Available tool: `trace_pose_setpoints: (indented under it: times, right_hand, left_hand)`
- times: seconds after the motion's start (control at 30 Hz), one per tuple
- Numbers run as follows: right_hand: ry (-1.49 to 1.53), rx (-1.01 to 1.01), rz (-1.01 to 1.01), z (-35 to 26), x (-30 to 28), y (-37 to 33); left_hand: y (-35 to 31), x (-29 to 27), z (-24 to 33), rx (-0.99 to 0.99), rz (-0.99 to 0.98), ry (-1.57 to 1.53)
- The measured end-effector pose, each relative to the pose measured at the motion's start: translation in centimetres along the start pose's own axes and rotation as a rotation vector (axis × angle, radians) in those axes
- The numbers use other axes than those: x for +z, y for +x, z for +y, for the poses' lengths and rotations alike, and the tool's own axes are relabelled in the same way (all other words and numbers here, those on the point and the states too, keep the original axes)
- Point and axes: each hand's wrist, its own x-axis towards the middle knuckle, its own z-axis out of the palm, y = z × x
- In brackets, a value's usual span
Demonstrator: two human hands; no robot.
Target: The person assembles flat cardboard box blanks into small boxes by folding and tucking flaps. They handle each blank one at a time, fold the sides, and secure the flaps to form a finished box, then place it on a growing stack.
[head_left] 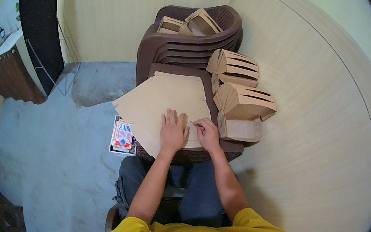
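Observation:
Several flat brown cardboard sheets lie fanned on a dark brown plastic surface in front of my knees. My left hand rests flat on the top sheet with its fingers spread. Close beside it, my right hand is closed in a pinch low over the sheet's right part. A small thin tip pokes out from these fingers toward the left hand; its kind is too small to tell.
Folded cardboard boxes with slotted sides stand along the right edge, near the wooden wall. More cardboard pieces sit on stacked brown plastic chairs behind. A box with red-and-white packs is left of the sheets.

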Motion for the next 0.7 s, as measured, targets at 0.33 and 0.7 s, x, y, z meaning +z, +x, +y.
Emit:
trace_pose_setpoints:
  times: [0.33,0.7]
  right_hand:
    - [-0.086,-0.071,-0.213,-3.4,-2.0,-2.3]
    - [-0.498,0.024,-0.18,-4.6,-3.3,-3.4]
  left_hand:
    - [0.0,-0.6,-1.5,0.126,-0.082,-0.042]
    - [0.0,-0.4,-1.1,0.071,-0.059,-0.04]
